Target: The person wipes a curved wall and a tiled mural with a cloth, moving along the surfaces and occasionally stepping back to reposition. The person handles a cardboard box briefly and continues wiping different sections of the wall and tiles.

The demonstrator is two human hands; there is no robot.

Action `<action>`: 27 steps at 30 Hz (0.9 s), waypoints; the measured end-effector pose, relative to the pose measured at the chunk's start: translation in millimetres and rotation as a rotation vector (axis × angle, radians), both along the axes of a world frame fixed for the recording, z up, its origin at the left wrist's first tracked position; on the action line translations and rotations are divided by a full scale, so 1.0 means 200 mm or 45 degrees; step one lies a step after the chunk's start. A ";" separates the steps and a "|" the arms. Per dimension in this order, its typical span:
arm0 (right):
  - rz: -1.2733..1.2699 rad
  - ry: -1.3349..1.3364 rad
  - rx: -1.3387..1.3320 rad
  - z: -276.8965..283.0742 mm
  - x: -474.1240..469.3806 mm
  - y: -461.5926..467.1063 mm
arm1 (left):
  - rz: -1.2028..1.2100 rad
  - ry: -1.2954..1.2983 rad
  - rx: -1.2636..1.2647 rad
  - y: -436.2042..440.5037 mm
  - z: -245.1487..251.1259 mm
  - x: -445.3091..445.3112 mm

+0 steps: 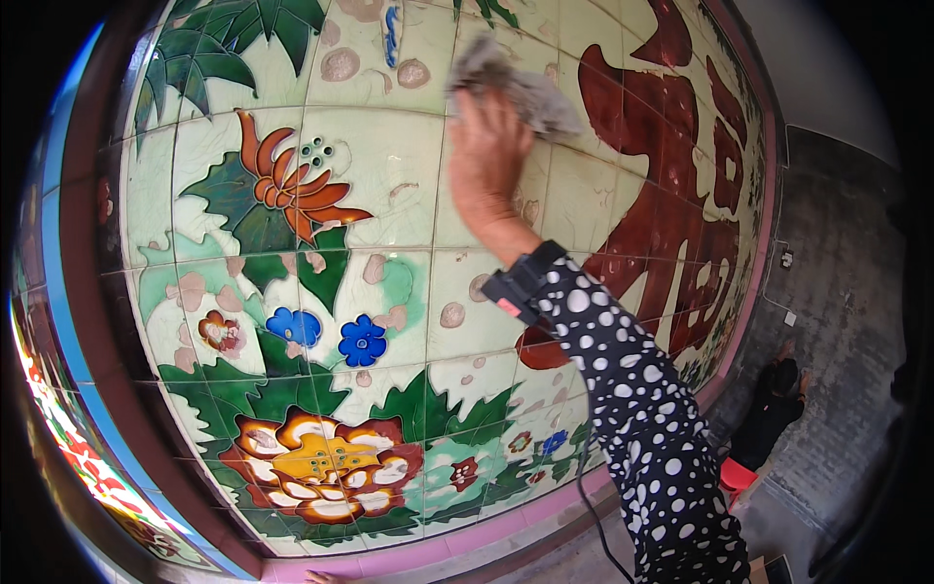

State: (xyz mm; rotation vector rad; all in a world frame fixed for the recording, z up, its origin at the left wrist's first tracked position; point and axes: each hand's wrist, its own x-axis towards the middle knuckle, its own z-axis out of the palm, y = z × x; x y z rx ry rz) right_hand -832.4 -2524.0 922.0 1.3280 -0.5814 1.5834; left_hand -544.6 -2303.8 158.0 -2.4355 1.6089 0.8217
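My right hand (490,150) is raised against a wall of glazed ceramic tiles (379,168), its back toward me. Under its fingers is a crumpled grey cloth (543,102), blurred and pressed to the tiles. Around the hand the pale tiles carry worn, pinkish chipped patches. A large dark-red painted character (657,139) lies just right of the cloth. An orange flower (299,182) with green leaves is painted to the left. Only some fingers of my left hand (319,577) show at the bottom edge, by the pink tile border (401,556); the rest is out of view.
A dark cable (595,504) hangs from the strapped cuff on my right wrist. A brown and blue frame (76,292) edges the mural at left. At lower right a person in black (770,409) faces a grey brick wall (839,365), near a red stool (737,476).
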 end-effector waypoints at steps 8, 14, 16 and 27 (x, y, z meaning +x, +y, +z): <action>0.537 1.066 -0.147 -0.32 0.86 0.43 | -0.075 -0.063 -0.164 0.10 -0.01 0.05; 0.354 1.156 -0.319 -0.04 0.85 0.36 | -0.037 0.043 -0.213 0.12 0.01 0.06; 0.239 0.954 -0.310 0.15 0.73 0.29 | -0.053 0.011 -0.183 0.13 0.03 0.06; -0.005 -0.151 0.497 0.46 -1.12 -0.29 | 0.003 0.103 -0.104 0.15 0.17 0.03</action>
